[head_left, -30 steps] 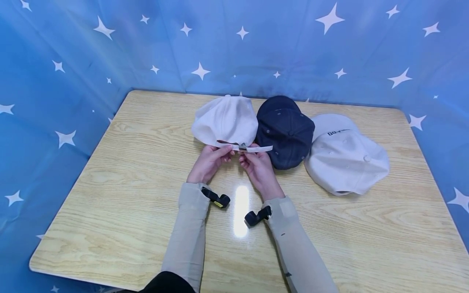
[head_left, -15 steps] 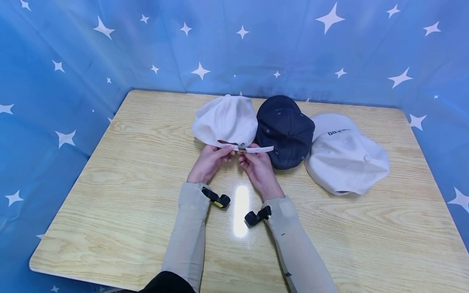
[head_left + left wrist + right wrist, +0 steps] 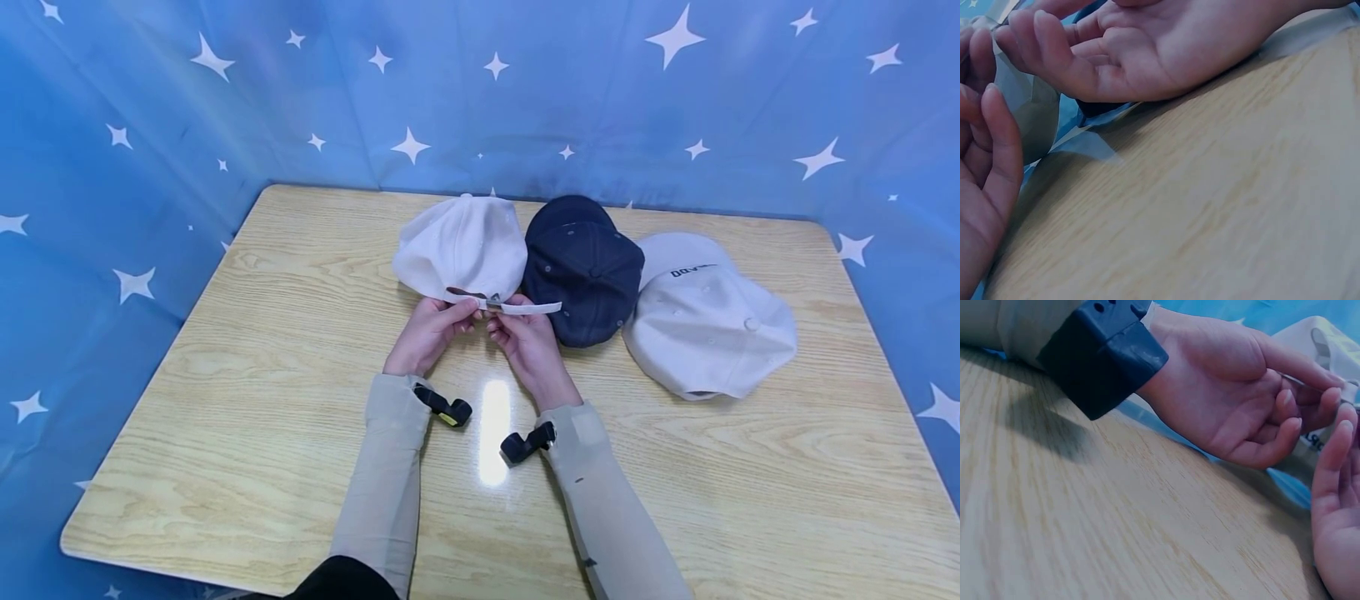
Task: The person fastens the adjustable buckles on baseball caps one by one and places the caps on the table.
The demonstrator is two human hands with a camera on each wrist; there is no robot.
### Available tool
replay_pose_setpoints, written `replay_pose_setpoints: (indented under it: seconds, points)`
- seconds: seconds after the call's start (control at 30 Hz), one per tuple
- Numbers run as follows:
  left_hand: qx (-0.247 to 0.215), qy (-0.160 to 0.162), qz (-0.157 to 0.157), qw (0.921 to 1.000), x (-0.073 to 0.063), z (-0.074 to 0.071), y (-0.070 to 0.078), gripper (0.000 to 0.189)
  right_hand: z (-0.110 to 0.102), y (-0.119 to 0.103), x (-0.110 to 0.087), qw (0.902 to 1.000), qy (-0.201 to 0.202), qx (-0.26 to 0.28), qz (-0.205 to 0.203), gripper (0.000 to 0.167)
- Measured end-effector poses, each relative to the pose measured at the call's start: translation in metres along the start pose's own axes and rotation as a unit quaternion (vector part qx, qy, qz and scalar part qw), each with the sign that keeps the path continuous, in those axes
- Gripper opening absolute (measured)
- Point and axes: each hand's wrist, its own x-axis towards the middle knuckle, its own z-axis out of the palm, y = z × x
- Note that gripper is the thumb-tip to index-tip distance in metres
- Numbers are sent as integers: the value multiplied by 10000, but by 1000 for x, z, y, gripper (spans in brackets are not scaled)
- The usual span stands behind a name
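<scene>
At the back of the table a white cap stands with its rear strap facing me. My left hand pinches the strap left of the small metal buckle; in the right wrist view this left hand has its other fingers curled. My right hand pinches the strap beside the buckle, and the loose strap end sticks out to the right over it. In the left wrist view the right hand is seen from the palm side. A navy cap lies right beside the white cap.
A second white cap with dark lettering on its front lies right of the navy cap, overlapping its edge in the head view. The wooden table backs onto a blue curtain with white stars. Each wrist wears a small black camera.
The loose strap end has slid very slightly to the right past the buckle. Both hands stay almost where they were, and the caps have not moved.
</scene>
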Motion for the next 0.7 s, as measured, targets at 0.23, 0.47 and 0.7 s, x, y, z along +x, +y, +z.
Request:
replay_pose_setpoints:
  seconds: [0.23,0.47,0.7]
  points:
    - [-62,62,-67,9999,0,0,-1,4,0,0,0,9999,59,-72,47,11]
    - [-64,52,-68,9999,1,0,-1,4,0,-1,0,10000,45,-51,44,13]
    - [2,60,-125,9999,0,1,0,6,1,-1,1,9999,81,-51,80,12]
